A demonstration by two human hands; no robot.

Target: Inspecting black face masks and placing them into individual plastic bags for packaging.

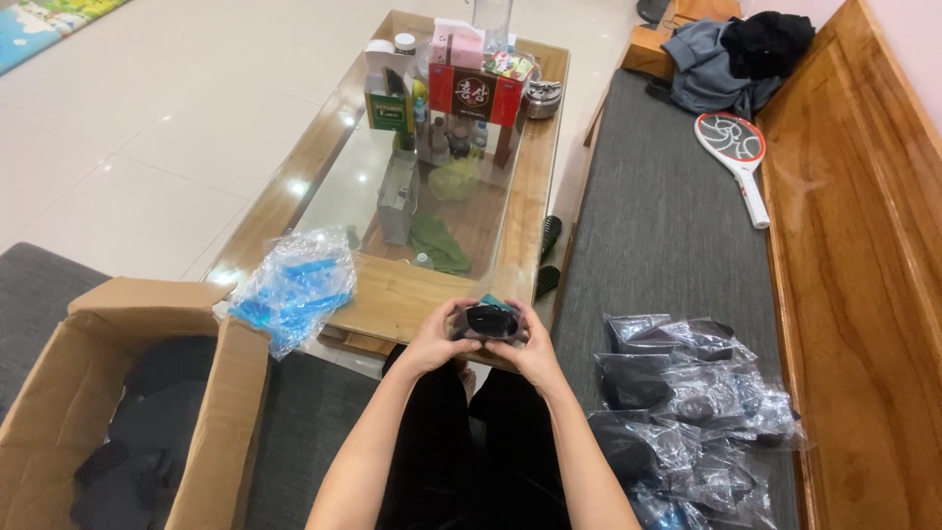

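Together, the left hand (432,341) and right hand (531,345) pinch a small dark bundle (490,320); bagged dark items (687,412) lie at four o'clock.

The cardboard box (118,422) is cut off at the bottom edge, its dark contents (147,432) indistinct.

My grey-cushioned wooden bench (667,236) carrying a pile of bagged black items (687,412), a racket-shaped bug zapper (738,157), heaped clothes (736,59), my glass-topped coffee table (392,294) bearing crumpled blue-tinted plastic bags (292,287), boxes (471,83), perhaps bottles.
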